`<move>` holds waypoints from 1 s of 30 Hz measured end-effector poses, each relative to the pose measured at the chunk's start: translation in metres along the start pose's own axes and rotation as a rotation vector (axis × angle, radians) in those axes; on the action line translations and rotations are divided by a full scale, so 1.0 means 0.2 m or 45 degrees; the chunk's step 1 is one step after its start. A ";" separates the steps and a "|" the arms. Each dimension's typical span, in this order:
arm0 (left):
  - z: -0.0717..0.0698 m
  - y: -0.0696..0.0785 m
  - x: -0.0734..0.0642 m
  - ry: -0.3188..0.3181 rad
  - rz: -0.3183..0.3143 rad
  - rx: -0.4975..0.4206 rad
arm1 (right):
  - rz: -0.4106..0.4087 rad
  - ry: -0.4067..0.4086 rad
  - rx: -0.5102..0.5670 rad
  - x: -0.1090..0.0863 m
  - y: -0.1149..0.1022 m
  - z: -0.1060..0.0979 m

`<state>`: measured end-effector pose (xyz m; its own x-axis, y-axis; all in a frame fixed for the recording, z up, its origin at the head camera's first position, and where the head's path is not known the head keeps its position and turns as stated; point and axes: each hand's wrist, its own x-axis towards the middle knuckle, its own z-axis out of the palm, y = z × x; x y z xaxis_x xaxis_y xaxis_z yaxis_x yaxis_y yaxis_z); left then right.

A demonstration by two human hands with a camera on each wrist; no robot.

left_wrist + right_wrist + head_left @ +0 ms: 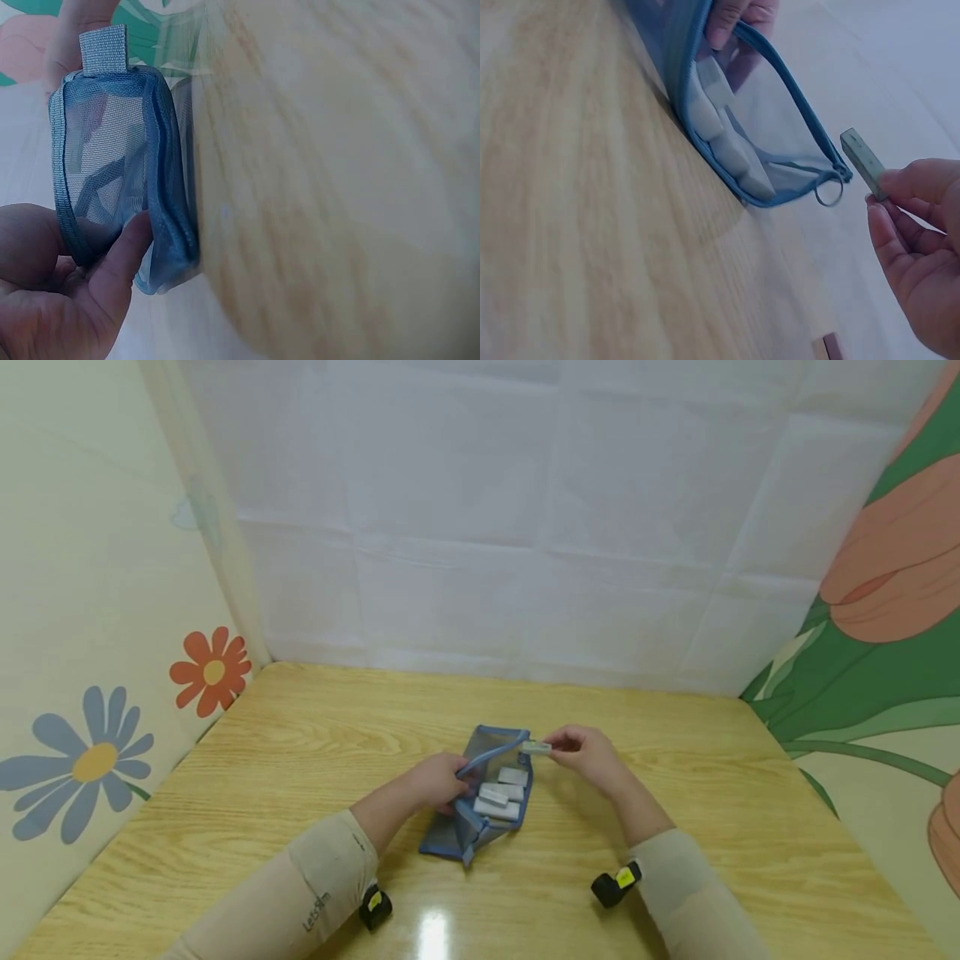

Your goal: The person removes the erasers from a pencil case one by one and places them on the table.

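Observation:
A blue mesh zip pouch (480,743) lies on the table with its mouth held open towards the right. My left hand (438,781) grips its edge, thumb outside and fingers within, as the left wrist view shows. Several white blocks (497,808) rest inside, side by side with one on top. Just off the pouch's far right corner, my right hand (588,758) pinches one end of a small pale block (862,161) between thumb and fingers. This block is apart from the pouch in the right wrist view. A zip-pull ring (829,191) hangs at the pouch's corner.
The wood-grain table (337,710) runs back to a white cloth (450,527). Flower-patterned sheets stand at the left and right. A small dark red and tan thing (830,347) shows at the bottom of the right wrist view; its kind is unclear.

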<state>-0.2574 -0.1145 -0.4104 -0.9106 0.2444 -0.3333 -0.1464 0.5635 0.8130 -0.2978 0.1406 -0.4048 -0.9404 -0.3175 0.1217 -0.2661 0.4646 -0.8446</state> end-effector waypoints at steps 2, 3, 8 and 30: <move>0.00 0.00 0.00 0.003 -0.001 0.001 | 0.003 0.030 -0.002 0.00 0.02 -0.03; 0.00 0.00 0.00 0.005 -0.003 -0.001 | 0.000 0.040 -0.006 0.00 0.03 -0.04; 0.00 0.00 0.00 0.011 0.003 0.011 | 0.031 0.104 -0.011 0.00 0.08 -0.11; 0.00 0.00 0.01 0.006 -0.011 0.020 | 0.252 0.152 0.174 -0.02 0.26 -0.17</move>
<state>-0.2583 -0.1143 -0.4114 -0.9111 0.2358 -0.3380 -0.1482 0.5778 0.8026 -0.3146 0.1941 -0.4327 -0.9917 -0.1283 0.0008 -0.0512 0.3896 -0.9196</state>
